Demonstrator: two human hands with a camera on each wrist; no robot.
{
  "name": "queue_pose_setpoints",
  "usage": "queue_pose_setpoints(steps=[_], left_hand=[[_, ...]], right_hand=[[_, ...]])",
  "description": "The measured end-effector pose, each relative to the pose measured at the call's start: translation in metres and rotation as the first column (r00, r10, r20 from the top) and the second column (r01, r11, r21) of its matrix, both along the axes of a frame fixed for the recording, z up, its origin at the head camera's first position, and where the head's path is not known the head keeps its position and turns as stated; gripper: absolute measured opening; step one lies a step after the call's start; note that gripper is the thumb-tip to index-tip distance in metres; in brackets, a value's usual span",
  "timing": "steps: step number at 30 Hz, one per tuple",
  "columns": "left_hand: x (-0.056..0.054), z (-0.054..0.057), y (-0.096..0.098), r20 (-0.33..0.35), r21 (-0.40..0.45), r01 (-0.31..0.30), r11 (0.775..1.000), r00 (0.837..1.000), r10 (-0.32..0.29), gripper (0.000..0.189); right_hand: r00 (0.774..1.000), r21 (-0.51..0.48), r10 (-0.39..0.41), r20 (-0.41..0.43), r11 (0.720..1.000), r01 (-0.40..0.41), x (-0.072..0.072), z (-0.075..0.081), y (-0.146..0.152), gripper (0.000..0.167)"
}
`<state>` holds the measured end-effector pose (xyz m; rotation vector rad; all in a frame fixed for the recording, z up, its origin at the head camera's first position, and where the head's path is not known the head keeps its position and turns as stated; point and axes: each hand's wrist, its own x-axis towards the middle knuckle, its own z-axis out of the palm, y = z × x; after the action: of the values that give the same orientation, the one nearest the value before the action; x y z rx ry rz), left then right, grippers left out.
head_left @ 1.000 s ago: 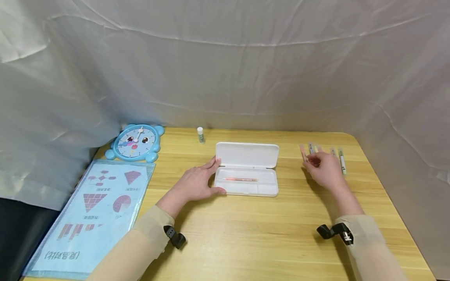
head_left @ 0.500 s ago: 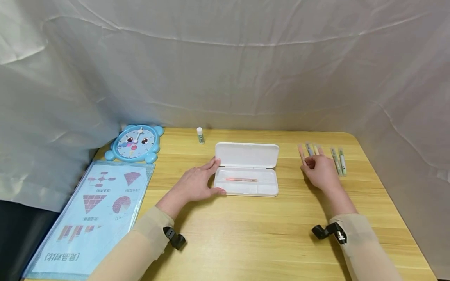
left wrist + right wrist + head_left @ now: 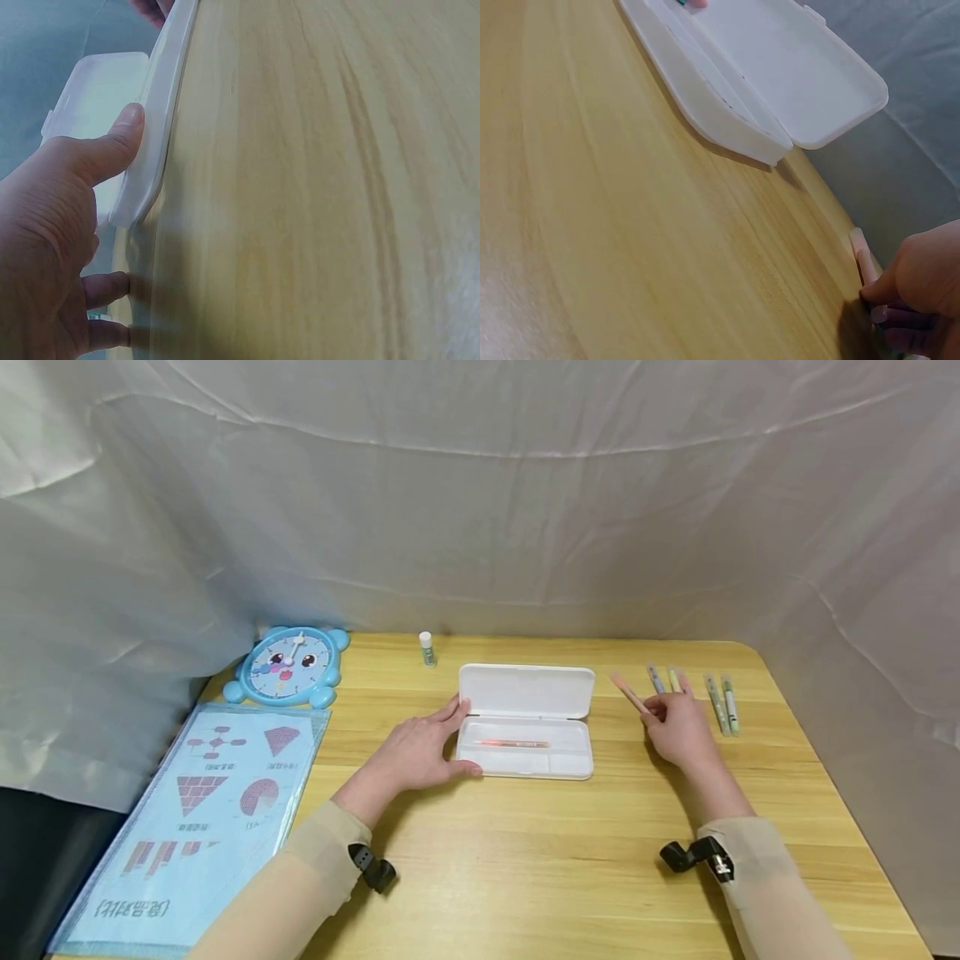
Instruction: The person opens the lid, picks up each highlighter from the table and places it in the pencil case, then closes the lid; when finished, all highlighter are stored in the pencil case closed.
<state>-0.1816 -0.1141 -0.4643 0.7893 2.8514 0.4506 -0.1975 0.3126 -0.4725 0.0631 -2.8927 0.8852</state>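
A white pencil case point(image 3: 572, 763) lies with its lid raised in the middle of the table, an orange-pink pen point(image 3: 513, 744) inside it. My left hand point(image 3: 420, 752) holds the case by its left end, thumb at the front corner and forefinger near the hinge. In the left wrist view the thumb presses on the case's wall point(image 3: 154, 139). To the right of the case, my right hand point(image 3: 681, 731) pinches a pink marker point(image 3: 628, 692) between thumb and fingers, its far end slanting toward the case. The fingers partly hide the marker's near end.
Behind the right hand lie a blue marker point(image 3: 656, 679), a yellow one point(image 3: 673, 680) and a pink one; two green markers point(image 3: 731, 706) are farther right. A small white-capped bottle point(image 3: 427, 649) stands behind. At left are a blue toy clock point(image 3: 291, 664) and a blue folder point(image 3: 217, 810).
The right hand has taken hold of the pink marker and swung its far end left, away from the other markers. The left hand and the pencil case stay where they were.
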Motion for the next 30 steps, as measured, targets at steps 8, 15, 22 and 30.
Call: queue_pose_setpoints(steps=[8, 15, 22, 30], left_hand=[[0.0, 0.0, 0.0, 0.005, -0.003, 0.002, 1.0, 1.0, -0.002, 0.112], [0.001, 0.0, 0.0, 0.008, -0.001, 0.001, 1.0, 1.0, -0.001, 0.112], [0.001, 0.0, 0.0, 0.004, 0.006, 0.0, 1.0, 1.0, 0.0, 0.112], [0.002, -0.001, 0.0, 0.003, 0.007, -0.007, 1.0, 1.0, 0.007, 0.113]], right_hand=[[0.999, -0.053, -0.025, -0.031, 0.998, 0.023, 0.002, 0.003, -0.004, 0.02], [0.993, -0.12, -0.05, -0.109, 0.992, 0.036, 0.005, 0.017, -0.01, 0.021], [0.981, -0.184, -0.068, -0.183, 0.982, 0.034, 0.007, 0.032, -0.019, 0.018], [0.972, -0.224, -0.074, -0.223, 0.974, 0.023, 0.01, 0.053, -0.036, 0.02]])
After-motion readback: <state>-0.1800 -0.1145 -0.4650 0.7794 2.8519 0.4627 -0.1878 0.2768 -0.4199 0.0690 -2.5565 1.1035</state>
